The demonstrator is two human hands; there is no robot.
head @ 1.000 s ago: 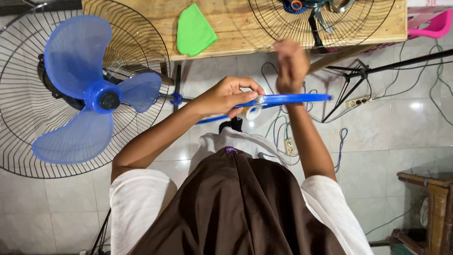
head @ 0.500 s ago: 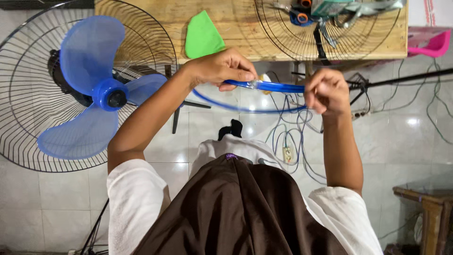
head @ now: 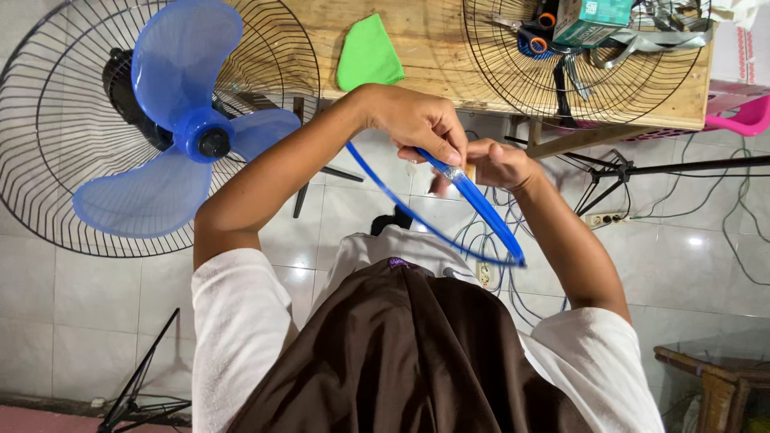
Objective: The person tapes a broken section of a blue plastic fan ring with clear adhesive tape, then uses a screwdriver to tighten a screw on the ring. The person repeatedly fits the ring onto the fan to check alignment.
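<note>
Both hands meet in front of my chest on a thin blue plastic band [head: 483,210], a curved hoop-like strip. My left hand [head: 419,120] pinches its upper end between thumb and fingers. Just to the right, touching it, my right hand [head: 499,163] closes around the same end. The band slopes down and right toward my body, and its thinner edge loops back to the left below my left wrist. To the left stands a fan with blue blades [head: 186,132] inside a black wire guard [head: 48,128], apart from both hands.
A wooden table [head: 437,48] runs across the top with a green cloth [head: 367,56] and a second wire guard [head: 585,64] holding tools and a box. On the tiled floor lie cables, a power strip [head: 601,218] and black stand legs [head: 642,170]. A pink stool [head: 750,120] is at right.
My right hand has moved left to join the left hand. The blue band has swung from lying level between the hands to sloping down toward my body.
</note>
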